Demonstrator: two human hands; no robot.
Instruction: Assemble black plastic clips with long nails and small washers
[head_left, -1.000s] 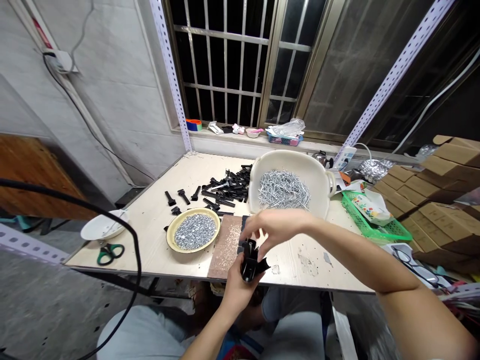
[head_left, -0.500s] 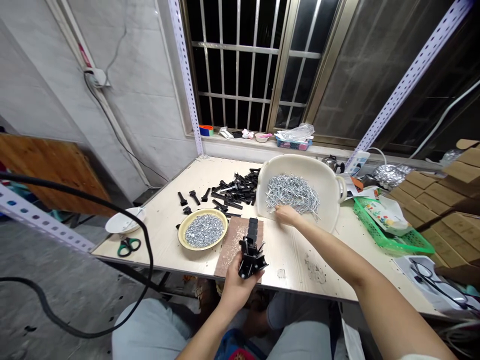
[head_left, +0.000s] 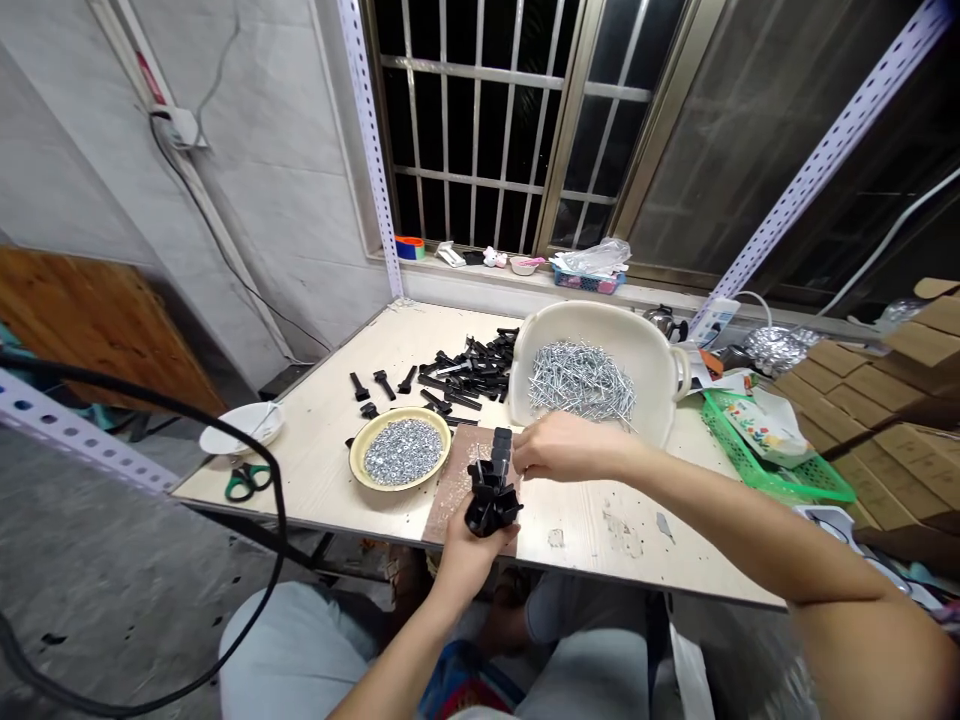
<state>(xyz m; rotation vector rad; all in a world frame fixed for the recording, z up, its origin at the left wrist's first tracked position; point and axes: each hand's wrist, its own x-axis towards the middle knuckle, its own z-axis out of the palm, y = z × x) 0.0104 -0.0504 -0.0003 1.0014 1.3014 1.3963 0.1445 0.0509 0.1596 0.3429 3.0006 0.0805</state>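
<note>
While the right hand (head_left: 566,448) is near the brown mat (head_left: 448,505), left hand (head_left: 466,550): palm side up, over the front of the mat, fingers curled around a bundle of black pieces.
Left grip: closed, clasping that bundle from below.
Black bundle (head_left: 491,508): in the left hand at the table's front edge, several parts close together, hollow ends facing the camera; exact count unclear.
Thin silver shaft (head_left: 479,458): pokes up from the bundle's left side.
Right grip: fingers bent, tips pointing left; cannot tell if they pinch anything, tips too small and partly hidden.
Right-hand position: in front of the white basin, fingertips just beside a row of dark blocks (head_left: 502,446); contact unclear.
White basin (head_left: 654,380): back of the table (head_left: 322,440), behind the right hand, holds a pile of silver screws or nails (head_left: 581,380).
Yellow bowl (head_left: 357,450): left of the mat, full of small silver hardware (head_left: 403,451).
Black heap (head_left: 484,365): behind the bowl, just beside the basin; a few loose pieces (head_left: 383,384) lie left of it.
Scissors (head_left: 240,484): green handles, left end of the table, near a white plate (head_left: 223,432).
Green basket (head_left: 810,490): right side, beside cardboard boxes (head_left: 896,440).
</note>
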